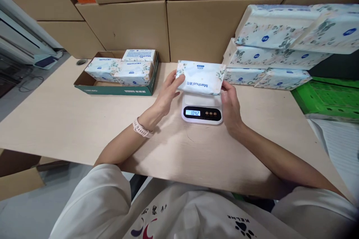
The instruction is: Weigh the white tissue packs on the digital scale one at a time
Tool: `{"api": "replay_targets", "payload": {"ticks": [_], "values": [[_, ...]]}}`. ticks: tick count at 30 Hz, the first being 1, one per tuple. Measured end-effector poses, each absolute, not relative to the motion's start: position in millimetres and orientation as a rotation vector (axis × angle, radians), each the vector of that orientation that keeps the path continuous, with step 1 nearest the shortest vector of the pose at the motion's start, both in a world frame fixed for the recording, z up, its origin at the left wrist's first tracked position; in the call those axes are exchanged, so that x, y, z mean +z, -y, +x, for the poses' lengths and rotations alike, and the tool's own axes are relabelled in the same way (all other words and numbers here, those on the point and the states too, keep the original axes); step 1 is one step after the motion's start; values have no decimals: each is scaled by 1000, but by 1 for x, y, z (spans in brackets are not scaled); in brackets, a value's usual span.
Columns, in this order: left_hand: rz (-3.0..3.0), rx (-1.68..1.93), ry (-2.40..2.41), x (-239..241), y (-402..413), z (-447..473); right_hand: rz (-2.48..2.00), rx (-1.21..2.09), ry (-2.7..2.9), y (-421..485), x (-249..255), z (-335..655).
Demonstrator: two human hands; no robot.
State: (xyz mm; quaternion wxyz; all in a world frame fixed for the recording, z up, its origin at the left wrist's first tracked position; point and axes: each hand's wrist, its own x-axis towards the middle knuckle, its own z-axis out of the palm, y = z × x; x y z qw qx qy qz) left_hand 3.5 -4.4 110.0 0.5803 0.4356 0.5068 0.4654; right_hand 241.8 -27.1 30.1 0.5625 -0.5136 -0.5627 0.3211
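A soft tissue pack (201,77) with a leaf print lies on a small white digital scale (202,112), whose lit display shows digits. My left hand (167,91) grips the pack's left end, fingers curled round its corner. My right hand (230,101) holds the pack's right end from the side. A pale watch sits on my left wrist.
A shallow green-edged cardboard tray (112,89) at the left holds three tissue packs (123,70). Several more packs are stacked (280,41) at the right, next to a green crate (328,99). Big cardboard boxes (168,26) line the back of the table (70,119).
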Motion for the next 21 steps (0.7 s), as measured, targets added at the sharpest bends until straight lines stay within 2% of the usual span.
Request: {"api": "replay_targets", "payload": {"ticks": [7, 13, 15, 17, 21], "values": [[979, 1316, -1116, 129, -18, -37, -953, 497, 1606, 15, 91, 193], [1339, 1589, -979, 173, -28, -123, -815, 405, 1857, 1, 112, 180], [1458, 1770, -1212, 185, -24, -172, -808, 360, 1901, 8, 112, 191], [1365, 1850, -1724, 191, -20, -227, -831, 278, 1879, 16, 108, 211], [1003, 1647, -2445, 181, -18, -323, -897, 46, 1720, 16, 86, 277]]}}
